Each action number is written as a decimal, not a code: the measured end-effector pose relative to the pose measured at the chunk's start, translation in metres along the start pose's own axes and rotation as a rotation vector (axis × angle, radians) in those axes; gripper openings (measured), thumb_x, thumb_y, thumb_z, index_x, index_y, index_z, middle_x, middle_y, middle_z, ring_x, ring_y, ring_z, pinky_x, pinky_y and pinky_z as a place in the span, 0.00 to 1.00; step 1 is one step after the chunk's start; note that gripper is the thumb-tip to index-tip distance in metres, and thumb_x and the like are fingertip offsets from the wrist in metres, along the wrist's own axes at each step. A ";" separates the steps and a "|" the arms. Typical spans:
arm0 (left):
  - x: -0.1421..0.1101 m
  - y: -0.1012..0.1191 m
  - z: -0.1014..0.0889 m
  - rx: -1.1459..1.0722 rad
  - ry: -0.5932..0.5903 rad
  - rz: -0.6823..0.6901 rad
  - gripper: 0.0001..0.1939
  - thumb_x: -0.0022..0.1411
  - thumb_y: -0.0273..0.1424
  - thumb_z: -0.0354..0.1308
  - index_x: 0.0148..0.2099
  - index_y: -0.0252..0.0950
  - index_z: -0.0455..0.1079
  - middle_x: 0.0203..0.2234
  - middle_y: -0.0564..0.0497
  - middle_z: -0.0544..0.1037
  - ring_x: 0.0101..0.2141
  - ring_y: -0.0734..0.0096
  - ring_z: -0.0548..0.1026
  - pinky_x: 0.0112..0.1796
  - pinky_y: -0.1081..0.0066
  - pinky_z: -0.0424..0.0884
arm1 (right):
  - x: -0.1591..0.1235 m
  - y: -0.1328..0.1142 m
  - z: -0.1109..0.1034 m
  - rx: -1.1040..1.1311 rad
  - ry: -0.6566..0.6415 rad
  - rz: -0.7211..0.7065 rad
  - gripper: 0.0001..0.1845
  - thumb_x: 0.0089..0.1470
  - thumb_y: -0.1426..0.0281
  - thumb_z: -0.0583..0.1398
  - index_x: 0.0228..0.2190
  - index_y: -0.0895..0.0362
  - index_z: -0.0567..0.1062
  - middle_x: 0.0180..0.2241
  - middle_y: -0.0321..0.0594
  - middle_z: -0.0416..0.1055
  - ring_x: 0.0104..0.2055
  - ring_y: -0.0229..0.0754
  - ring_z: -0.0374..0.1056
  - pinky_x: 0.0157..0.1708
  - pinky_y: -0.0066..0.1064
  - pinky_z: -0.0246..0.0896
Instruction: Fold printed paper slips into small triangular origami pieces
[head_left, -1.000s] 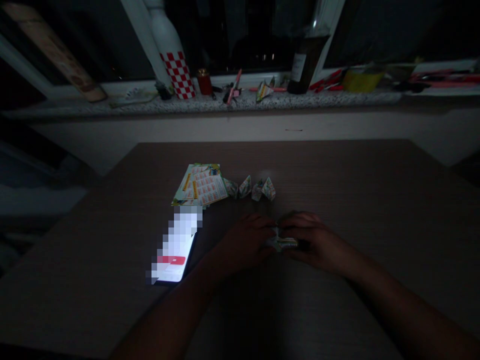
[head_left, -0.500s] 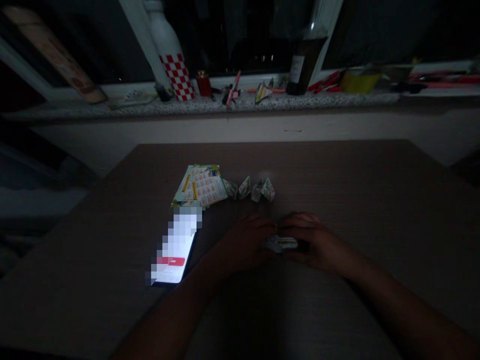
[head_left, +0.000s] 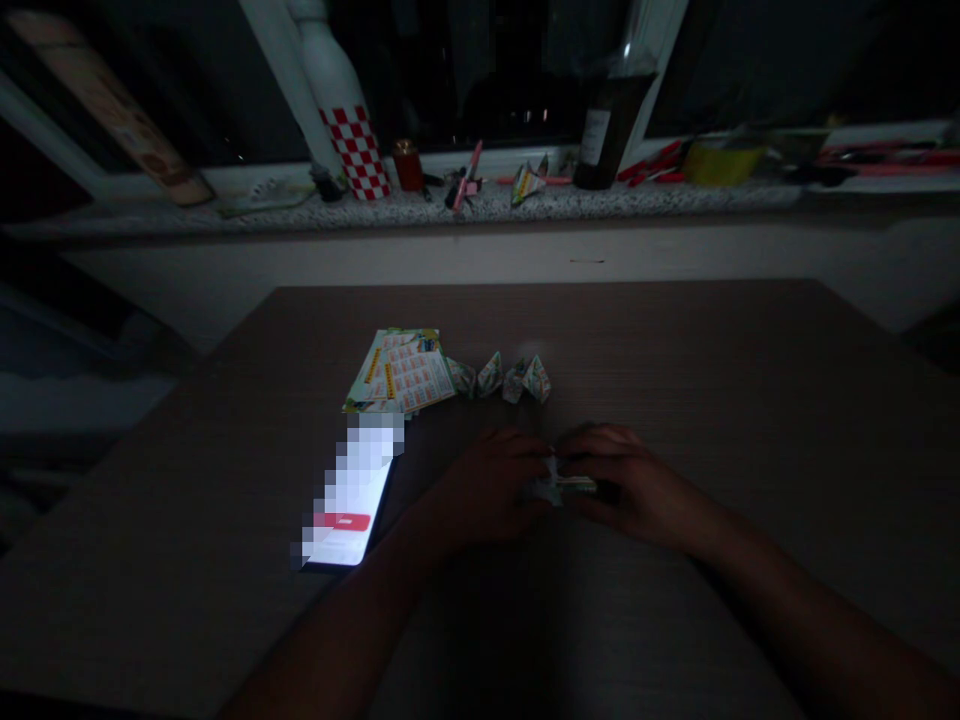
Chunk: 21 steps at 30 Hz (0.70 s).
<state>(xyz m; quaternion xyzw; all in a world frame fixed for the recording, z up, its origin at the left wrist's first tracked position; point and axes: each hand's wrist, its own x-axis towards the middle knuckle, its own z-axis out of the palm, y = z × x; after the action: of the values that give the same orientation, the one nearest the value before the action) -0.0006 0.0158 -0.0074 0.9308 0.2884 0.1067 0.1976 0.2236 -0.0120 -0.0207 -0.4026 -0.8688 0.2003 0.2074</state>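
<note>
A small folded piece of printed paper (head_left: 576,484) lies low over the table between my two hands. My left hand (head_left: 491,488) closes on its left side, fingertips partly lost in shadow. From the other side my right hand (head_left: 626,480) pinches the paper with thumb and fingers. Beyond my hands stand several folded paper shapes (head_left: 535,380) in a short row. To their left lies a stack of printed paper sheets (head_left: 418,378) with coloured grids. A lit phone (head_left: 352,500), its screen partly blurred out, rests left of my left forearm.
The wooden table (head_left: 675,340) reaches a wall below a granite windowsill (head_left: 420,212). On the sill stand a white bottle with red checks (head_left: 354,140), a dark bottle (head_left: 598,150), a small red jar (head_left: 407,165), a folded paper piece (head_left: 529,183) and pens (head_left: 466,180). The light is dim.
Both hands stay nearly in place while the paper between them shifts slightly; its right strip looks narrower and more of its pale middle edge stands up.
</note>
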 end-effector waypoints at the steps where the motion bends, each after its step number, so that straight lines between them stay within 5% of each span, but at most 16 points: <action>1: 0.000 0.000 0.000 -0.001 0.000 0.002 0.16 0.57 0.35 0.61 0.48 0.38 0.71 0.50 0.49 0.73 0.50 0.61 0.68 0.52 0.61 0.60 | 0.000 0.000 0.000 -0.003 -0.001 -0.001 0.12 0.50 0.68 0.64 0.40 0.51 0.76 0.44 0.39 0.73 0.48 0.46 0.65 0.50 0.43 0.54; 21: 0.000 -0.001 0.001 -0.019 0.019 0.012 0.15 0.57 0.33 0.60 0.48 0.37 0.70 0.49 0.49 0.73 0.49 0.62 0.69 0.51 0.62 0.60 | 0.000 0.000 0.000 -0.012 -0.010 0.008 0.15 0.51 0.66 0.64 0.43 0.51 0.75 0.45 0.39 0.72 0.49 0.47 0.64 0.50 0.43 0.54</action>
<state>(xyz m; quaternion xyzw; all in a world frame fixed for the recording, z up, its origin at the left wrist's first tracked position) -0.0003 0.0164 -0.0087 0.9296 0.2834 0.1195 0.2032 0.2235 -0.0117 -0.0208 -0.4065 -0.8692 0.1980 0.2000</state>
